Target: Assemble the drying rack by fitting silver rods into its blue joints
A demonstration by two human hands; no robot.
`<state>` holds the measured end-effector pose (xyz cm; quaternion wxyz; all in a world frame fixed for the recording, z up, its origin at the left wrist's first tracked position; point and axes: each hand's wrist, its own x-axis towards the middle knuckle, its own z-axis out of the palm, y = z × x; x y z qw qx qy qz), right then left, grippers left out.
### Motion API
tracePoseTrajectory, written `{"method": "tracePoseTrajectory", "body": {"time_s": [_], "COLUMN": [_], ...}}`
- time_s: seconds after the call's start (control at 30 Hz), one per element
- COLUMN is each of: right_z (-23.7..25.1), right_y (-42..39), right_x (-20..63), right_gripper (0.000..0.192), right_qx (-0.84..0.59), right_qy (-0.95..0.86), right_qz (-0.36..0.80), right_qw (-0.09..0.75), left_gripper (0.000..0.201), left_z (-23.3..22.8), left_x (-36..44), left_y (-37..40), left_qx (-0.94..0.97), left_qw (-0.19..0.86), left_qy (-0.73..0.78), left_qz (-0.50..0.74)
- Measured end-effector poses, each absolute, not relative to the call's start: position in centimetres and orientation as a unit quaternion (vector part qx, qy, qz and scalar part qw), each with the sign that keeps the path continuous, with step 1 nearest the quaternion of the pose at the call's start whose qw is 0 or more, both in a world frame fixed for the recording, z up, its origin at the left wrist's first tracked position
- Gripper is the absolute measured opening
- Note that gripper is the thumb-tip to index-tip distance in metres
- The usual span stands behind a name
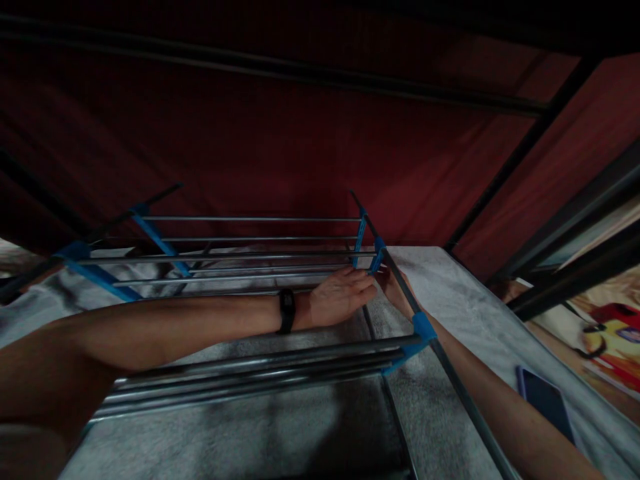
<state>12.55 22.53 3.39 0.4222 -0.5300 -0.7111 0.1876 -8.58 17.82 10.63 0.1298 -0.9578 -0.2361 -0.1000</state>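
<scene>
A rack of thin metal tubes [260, 355] and blue plastic brackets lies on a grey cloth. My left hand [343, 295], below a black wristband [287, 311], reaches across between its tubes, with fingers curled against the lower end of a blue bracket [379, 255] on the right side. From the other side of the right-hand pole [400, 280], my right hand [396, 291] closes its fingers on the same bracket, partly hidden by the pole. A nearer blue bracket [424, 328] stands above my right forearm. The exact grip of the fingertips is too dark to make out.
Grey cloth [425, 273] lies under the rack. A phone [545, 400] rests at the right. Dark red fabric [280, 147] with dark frame bars [520, 153] rises behind. Colourful items [615, 340] lie beyond the right edge. More blue brackets [100, 273] join the tubes at left.
</scene>
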Motion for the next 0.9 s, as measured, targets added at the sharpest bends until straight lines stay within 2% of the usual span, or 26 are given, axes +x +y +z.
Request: {"method": "tracePoseTrajectory", "body": {"time_s": [0.13,0.27,0.53,0.9], "right_z": [5.8,6.7,6.7,7.1], "right_y": [22.3,22.1,22.5,22.0], "right_x": [12.6,12.1,12.1,11.9], "right_gripper": [0.054,0.053,0.045,0.046], "right_qx": [-0.514,-0.535,-0.553,-0.564], "right_qy": [-0.7,-0.695,-0.697,-0.702], "right_qz": [0.174,0.15,0.12,0.114], "right_qw": [0.464,0.457,0.441,0.419], "left_gripper": [0.025,0.028,0.026,0.041], "left_z": [13.1,12.2,11.3,12.5], "left_x": [-8.6,-8.1,-7.5,-7.3], "left_y": [20.0,23.1,24.4,24.4], "left_qx": [-0.912,-0.898,-0.909,-0.902], "left_qw": [0.152,0.087,0.046,-0.031], "left_qy": [-0.346,-0.402,-0.391,-0.403], "left_qz": [-0.161,-0.158,-0.137,-0.152]}}
